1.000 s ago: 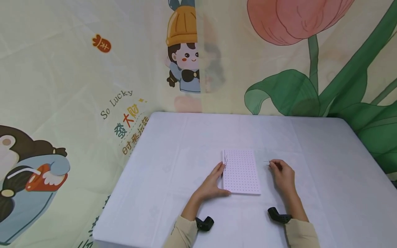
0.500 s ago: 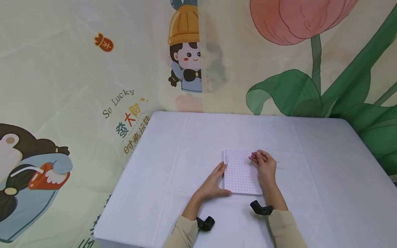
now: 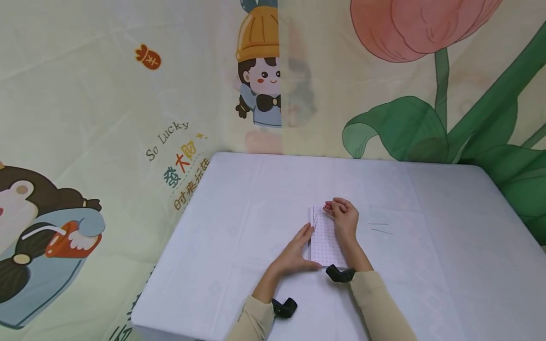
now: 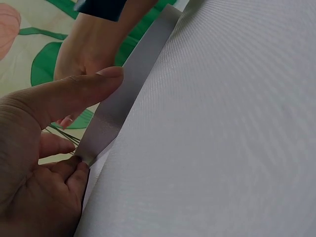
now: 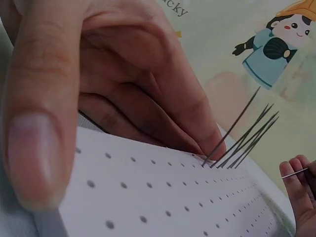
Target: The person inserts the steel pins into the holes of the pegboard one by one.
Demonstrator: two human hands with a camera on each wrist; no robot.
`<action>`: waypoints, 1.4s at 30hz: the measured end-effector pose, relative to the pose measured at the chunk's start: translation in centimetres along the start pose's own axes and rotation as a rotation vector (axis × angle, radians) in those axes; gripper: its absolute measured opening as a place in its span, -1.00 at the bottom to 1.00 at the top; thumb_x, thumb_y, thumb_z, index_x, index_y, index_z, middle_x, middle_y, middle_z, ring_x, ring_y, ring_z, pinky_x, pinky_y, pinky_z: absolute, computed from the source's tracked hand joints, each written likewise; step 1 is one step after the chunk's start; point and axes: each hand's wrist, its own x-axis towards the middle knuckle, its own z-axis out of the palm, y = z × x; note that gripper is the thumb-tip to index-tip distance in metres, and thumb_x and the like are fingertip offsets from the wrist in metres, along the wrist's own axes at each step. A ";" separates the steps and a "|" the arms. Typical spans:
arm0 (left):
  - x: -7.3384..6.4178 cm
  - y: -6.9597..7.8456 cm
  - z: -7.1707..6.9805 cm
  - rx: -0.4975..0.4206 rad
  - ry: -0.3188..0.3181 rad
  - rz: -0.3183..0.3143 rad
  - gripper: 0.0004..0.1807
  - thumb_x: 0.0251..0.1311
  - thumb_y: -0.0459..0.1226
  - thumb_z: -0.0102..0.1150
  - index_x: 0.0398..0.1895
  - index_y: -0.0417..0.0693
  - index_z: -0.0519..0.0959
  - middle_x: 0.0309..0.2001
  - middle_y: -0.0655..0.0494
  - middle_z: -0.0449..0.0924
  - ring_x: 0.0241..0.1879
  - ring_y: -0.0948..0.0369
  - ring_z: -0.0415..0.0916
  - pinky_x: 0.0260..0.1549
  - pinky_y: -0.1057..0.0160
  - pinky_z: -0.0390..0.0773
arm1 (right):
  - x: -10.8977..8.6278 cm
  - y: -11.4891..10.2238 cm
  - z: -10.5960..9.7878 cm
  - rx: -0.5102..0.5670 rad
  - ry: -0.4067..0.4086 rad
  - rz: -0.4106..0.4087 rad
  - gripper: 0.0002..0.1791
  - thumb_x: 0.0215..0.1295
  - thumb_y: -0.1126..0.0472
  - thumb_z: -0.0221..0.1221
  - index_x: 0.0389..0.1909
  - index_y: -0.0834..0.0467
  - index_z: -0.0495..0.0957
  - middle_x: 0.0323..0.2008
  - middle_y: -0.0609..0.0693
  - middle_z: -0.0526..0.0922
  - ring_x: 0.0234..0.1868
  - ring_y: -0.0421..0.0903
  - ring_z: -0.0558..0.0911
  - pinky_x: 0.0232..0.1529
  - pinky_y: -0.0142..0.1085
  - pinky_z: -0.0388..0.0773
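A white pegboard (image 3: 326,248) with rows of small holes lies on the table. My left hand (image 3: 292,255) holds it at its front left corner, the thumb on the near edge and the fingers against the left side. In the right wrist view several thin needles (image 5: 247,136) stand tilted in holes close to the left fingers (image 5: 197,111). My right hand (image 3: 346,222) hovers above the upper part of the board. Between its thumb and finger it pinches one more needle (image 5: 293,174), seen at the right edge of the right wrist view.
Two thin needles (image 3: 377,224) lie on the white tablecloth (image 3: 426,265) to the right of the board. A printed cloth backdrop (image 3: 315,137) stands behind the table, and another hangs at its left.
My right hand has moved left from beside the loose needles to above the board's upper part, taking one needle along. The left hand has kept its hold on the pegboard.
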 end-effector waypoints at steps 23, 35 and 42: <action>0.1 0.4 -0.2 0.007 -0.003 0.061 0.11 -0.21 -0.18 0.49 0.38 -0.33 0.02 0.43 -0.15 -0.16 0.39 0.07 -0.15 0.29 0.20 0.03 | 0.2 1.4 1.6 -0.175 -0.133 -0.203 -0.84 0.14 0.30 0.24 -0.28 0.28 0.58 -0.35 0.12 0.65 -0.33 -0.12 0.65 -0.27 -0.43 0.58; 0.0 0.4 -0.2 0.009 -0.010 0.047 0.10 -0.21 -0.18 0.48 0.38 -0.30 0.03 0.43 -0.15 -0.16 0.39 0.07 -0.15 0.29 0.19 0.04 | -0.2 1.5 1.8 -0.361 -0.185 -0.317 -0.90 0.11 0.34 0.27 -0.35 0.25 0.57 -0.38 0.06 0.66 -0.33 -0.09 0.64 -0.32 -0.52 0.54; 0.1 -0.1 -0.3 0.013 -0.007 0.049 0.11 -0.20 -0.15 0.48 0.39 -0.29 0.02 0.43 -0.15 -0.17 0.39 0.08 -0.16 0.29 0.19 0.05 | 0.4 1.6 1.7 -0.417 -0.235 -0.392 -0.92 0.11 0.36 0.26 -0.37 0.22 0.56 -0.42 0.05 0.65 -0.35 -0.06 0.64 -0.35 -0.46 0.56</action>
